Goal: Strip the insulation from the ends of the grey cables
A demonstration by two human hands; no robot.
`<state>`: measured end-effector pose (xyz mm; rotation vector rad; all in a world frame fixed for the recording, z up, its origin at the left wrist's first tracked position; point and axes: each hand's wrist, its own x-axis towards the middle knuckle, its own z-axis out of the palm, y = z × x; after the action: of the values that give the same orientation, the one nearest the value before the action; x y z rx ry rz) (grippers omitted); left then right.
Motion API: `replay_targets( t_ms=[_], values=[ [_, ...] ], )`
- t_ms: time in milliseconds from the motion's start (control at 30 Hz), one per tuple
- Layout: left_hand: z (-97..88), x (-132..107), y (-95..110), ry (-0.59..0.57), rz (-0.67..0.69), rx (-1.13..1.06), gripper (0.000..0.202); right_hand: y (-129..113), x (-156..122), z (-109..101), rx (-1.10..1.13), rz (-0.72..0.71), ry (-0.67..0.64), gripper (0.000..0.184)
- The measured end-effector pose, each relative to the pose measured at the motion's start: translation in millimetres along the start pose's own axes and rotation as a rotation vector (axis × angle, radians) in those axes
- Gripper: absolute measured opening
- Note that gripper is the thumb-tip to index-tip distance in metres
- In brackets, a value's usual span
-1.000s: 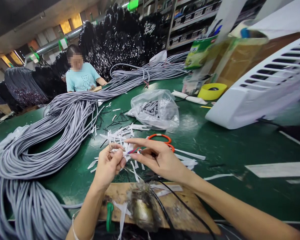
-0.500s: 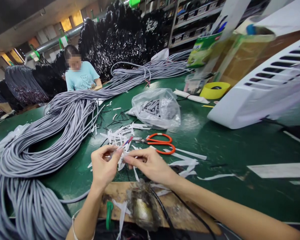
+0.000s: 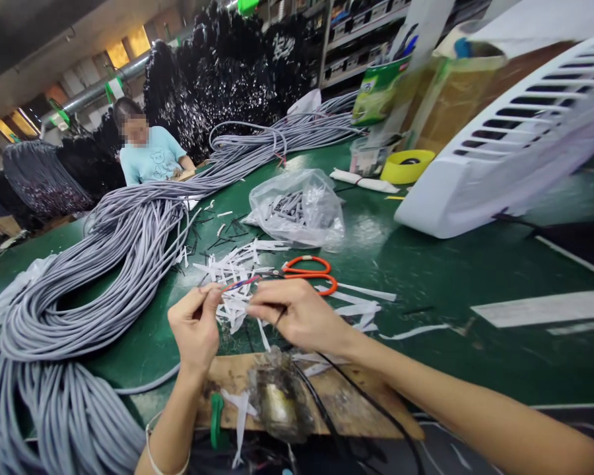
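Note:
My left hand (image 3: 197, 324) is closed in a pinch on the end of a grey cable, whose thin red and blue inner wires (image 3: 241, 284) stick out to the right. My right hand (image 3: 297, 311) is closed too, its fingertips pinched beside those wires; what it grips is too small to name. Both hands hover over a pile of white paper strips (image 3: 237, 270) on the green table (image 3: 426, 277). Orange-handled scissors (image 3: 309, 272) lie just beyond my right hand. A wooden board (image 3: 346, 402) with a dark, grimy tool (image 3: 277, 402) sits below my wrists.
A thick bundle of grey cables (image 3: 103, 264) runs along the left. A clear bag of cable pieces (image 3: 297, 208) lies behind the scissors. A white fan housing (image 3: 505, 138) and a yellow tape roll (image 3: 406, 165) stand right. Another person in a light blue shirt (image 3: 151, 158) sits across.
My right hand has gone from fingers stretched out to a closed pinch next to my left hand. The coloured wires now point right. The view has shifted slightly.

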<state>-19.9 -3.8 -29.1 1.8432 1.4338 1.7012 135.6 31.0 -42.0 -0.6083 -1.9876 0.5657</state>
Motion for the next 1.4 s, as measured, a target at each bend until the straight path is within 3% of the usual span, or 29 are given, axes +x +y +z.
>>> replay_targets(
  t_ms=[100,200,333,467,533,600,767,900,1000,1067,1233,1400],
  values=[
    [3.2,2,-4,0.042,-0.183,-0.095,0.028,-10,-7,14,0.096,-0.132,-0.061,0.026],
    [8.9,5,-9,-0.001,-0.232,-0.095,0.034,-16,-10,13,0.121,-0.170,-0.064,0.027],
    [12.7,11,-17,-0.056,-0.355,-0.128,0.037,-8,-5,-2,-0.080,0.016,-0.160,0.024],
    [9.8,17,-17,-0.242,-0.612,-0.383,0.044,16,-15,-21,-0.478,0.311,-0.199,0.012],
    [6.6,18,-14,-0.313,-0.678,-0.528,0.047,24,-29,-28,-0.515,0.280,-0.177,0.022],
    [3.2,18,-10,-0.363,-0.722,-0.632,0.045,27,-45,-35,-0.490,0.215,-0.181,0.021],
    [-3.4,17,-5,-0.441,-0.812,-0.770,0.048,25,-74,-38,-0.501,0.167,-0.335,0.022],
    [-5.8,16,-5,-0.421,-0.731,-0.814,0.044,27,-72,-26,-0.614,0.117,-0.175,0.033],
    [-6.2,14,-5,-0.367,-0.561,-0.800,0.034,16,-56,-16,-0.473,0.222,0.040,0.029],
    [-6.9,13,-6,-0.316,-0.387,-0.750,0.032,1,-41,-11,-0.332,0.289,0.116,0.028],
    [-11.6,9,-8,-0.247,-0.046,-0.527,0.026,-34,-11,-2,-0.145,0.319,0.005,0.030],
    [-12.3,7,-4,-0.257,0.069,-0.429,0.025,-36,-1,3,-0.082,0.285,-0.016,0.032]
  ],
)
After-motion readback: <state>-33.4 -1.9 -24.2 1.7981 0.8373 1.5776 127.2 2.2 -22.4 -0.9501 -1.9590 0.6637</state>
